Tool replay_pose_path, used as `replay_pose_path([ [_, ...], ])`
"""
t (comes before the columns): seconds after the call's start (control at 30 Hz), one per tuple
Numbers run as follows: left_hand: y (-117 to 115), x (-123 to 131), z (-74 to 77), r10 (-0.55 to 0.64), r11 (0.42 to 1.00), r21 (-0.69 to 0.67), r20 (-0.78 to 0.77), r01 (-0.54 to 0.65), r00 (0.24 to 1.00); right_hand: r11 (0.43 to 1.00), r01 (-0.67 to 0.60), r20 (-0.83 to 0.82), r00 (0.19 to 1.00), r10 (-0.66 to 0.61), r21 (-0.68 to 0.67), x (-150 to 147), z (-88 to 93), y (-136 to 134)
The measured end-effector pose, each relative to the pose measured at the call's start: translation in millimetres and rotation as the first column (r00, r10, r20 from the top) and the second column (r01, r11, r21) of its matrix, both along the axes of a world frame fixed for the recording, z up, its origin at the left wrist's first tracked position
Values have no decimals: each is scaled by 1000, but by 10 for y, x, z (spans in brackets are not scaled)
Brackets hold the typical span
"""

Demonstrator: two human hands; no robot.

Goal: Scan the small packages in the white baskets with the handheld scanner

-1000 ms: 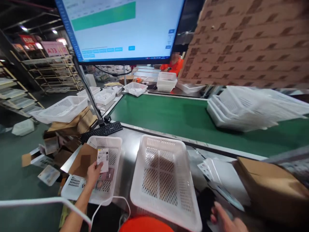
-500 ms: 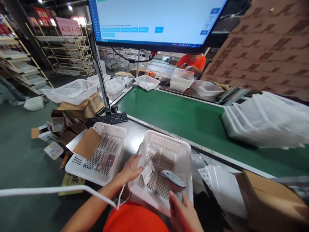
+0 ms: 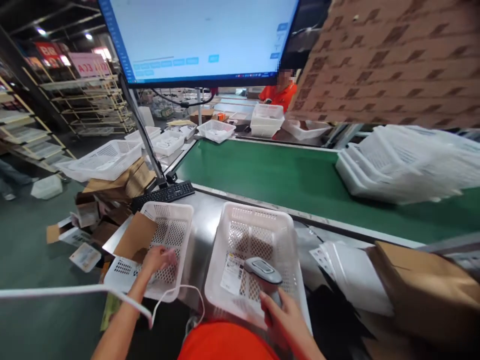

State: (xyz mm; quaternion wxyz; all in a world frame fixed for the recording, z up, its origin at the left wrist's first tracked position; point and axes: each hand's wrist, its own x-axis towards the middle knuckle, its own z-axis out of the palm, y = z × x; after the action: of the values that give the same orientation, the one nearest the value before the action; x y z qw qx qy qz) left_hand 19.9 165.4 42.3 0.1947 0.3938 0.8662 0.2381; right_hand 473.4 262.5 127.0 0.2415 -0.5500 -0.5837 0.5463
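We're looking down at two white baskets side by side on the steel bench, and our hands are split between them. Our right hand point(image 3: 287, 312) is wrapped around the handle of the grey scanner point(image 3: 262, 270), fingers closed on it, the scanner's head hanging over the right basket point(image 3: 287, 235). Just to the left of that head, flat on the mesh floor, lies the label slip point(image 3: 232, 272), printed side up. Its long axis runs roughly away from us, tipped a little to the right at the far end. So the slip sits left of the scanner's nose and close beside it, nearly touching in this view (whether the nose actually points down at it, we cannot tell from here).

Our left hand point(image 3: 157, 260) is down in the left basket point(image 3: 180, 212), fingers curled over something small on the mesh; what it pinches, if anything, is hidden under the knuckles. A brown card sheet point(image 3: 135, 235) leans over that basket's left rim.

For the slip, the right hand is clearly the nearer one. The left hand is well apart from it, a bare strip of bench between the two baskets. Beyond them, the keyboard point(image 3: 163, 194), the green belt point(image 3: 262, 175) and a person in orange point(image 3: 279, 92) at the far side.
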Motion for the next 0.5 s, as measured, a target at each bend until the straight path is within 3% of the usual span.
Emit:
replay_pose_path([
  [0.07,-64,27,181,47,986,165,-33,-41,998,1000,-10,-11,1000,10,3,-62,124,-48],
  [0.13,-144,133,410,98,931,360,-86,-61,991,999,9,-18,1000,-8,40,-110,218,-90],
  [0.17,-185,217,545,103,875,484,-146,-20,984,997,33,-30,999,-31,64,-128,254,-103],
  [0.23,-254,436,852,102,697,693,-351,185,931,995,58,-71,996,-52,87,-149,308,-113],
  [0.3,-290,681,1182,107,514,729,-578,453,809,998,25,-117,993,-17,61,-152,354,-109],
  [0.33,-294,795,1335,106,457,698,-657,551,746,998,18,-141,990,-10,59,-149,377,-111],
  [0.43,-260,1056,1634,90,371,637,-749,676,657,991,92,-207,976,-69,100,-140,448,-155],
  [0.5,-201,1181,1667,78,329,665,-727,670,683,989,118,-259,962,-90,94,-138,495,-215],
])
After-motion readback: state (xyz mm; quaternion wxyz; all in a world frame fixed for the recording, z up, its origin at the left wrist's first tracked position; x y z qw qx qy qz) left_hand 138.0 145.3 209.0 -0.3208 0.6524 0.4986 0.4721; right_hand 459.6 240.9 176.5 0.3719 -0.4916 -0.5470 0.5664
